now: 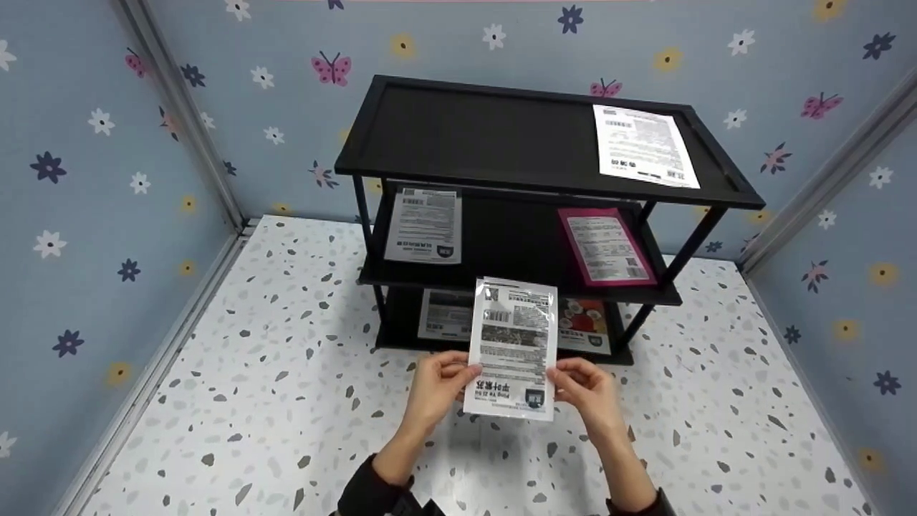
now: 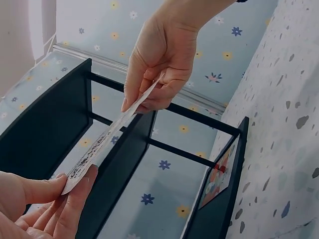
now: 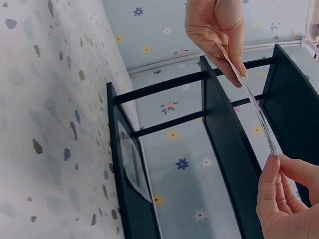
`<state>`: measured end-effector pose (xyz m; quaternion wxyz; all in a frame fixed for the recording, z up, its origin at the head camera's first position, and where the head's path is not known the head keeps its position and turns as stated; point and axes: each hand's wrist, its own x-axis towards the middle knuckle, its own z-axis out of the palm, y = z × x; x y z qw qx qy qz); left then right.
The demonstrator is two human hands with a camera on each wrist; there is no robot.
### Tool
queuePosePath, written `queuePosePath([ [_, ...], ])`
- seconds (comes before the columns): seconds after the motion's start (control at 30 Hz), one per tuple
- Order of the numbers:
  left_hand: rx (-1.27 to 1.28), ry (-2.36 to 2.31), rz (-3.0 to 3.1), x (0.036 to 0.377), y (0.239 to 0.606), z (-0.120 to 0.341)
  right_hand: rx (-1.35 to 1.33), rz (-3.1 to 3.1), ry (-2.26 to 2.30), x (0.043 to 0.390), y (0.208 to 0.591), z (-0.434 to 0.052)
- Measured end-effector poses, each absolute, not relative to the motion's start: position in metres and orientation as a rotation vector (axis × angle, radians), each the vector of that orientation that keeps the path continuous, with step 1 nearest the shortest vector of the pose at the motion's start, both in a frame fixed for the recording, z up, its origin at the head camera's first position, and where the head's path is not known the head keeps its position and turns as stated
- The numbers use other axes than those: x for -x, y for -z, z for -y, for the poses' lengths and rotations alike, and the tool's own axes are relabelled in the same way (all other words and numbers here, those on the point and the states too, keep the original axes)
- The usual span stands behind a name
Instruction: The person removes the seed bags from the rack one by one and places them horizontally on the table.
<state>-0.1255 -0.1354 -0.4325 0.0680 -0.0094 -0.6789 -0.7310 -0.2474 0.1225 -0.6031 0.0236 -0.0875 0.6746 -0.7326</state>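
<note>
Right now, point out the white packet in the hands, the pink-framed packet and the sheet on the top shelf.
white packet (image 1: 514, 344), head view, middle of its printed face.
pink-framed packet (image 1: 606, 247), head view, centre of its label.
sheet on the top shelf (image 1: 642, 145), head view, middle of the paper.

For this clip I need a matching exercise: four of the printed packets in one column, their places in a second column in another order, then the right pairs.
Things:
1. White packet with black print
2. White sheet
3. Pink-bordered packet
4. Packet with a red picture

Places:
A. Bottom shelf of the black rack, right side
B. Held between the left hand and the right hand
C. Top shelf, right end
D. Middle shelf, right side

Pairs: 1-B, 2-C, 3-D, 4-A
</note>
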Motion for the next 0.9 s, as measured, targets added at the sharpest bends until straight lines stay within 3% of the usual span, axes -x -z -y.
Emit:
queuePosePath([
  [0.17, -0.016, 2.132, 2.040, 0.129, 0.447, 0.133, 0.419, -2.122, 2.262, 0.238, 0.596, -0.118],
  [0.4, 0.022, 1.923, 2.069, 0.117, 0.428, 0.126, 0.470, -2.347, 2.052, 0.173, 0.466, -0.082],
  [0.5, 0.055, 1.813, 2.106, 0.109, 0.416, 0.119, 0.470, -2.408, 1.994, 0.165, 0.449, -0.075],
  [0.9, 0.312, 1.199, 2.151, 0.113, 0.454, 0.094, 0.600, -2.248, 2.091, 0.148, 0.434, -0.065],
])
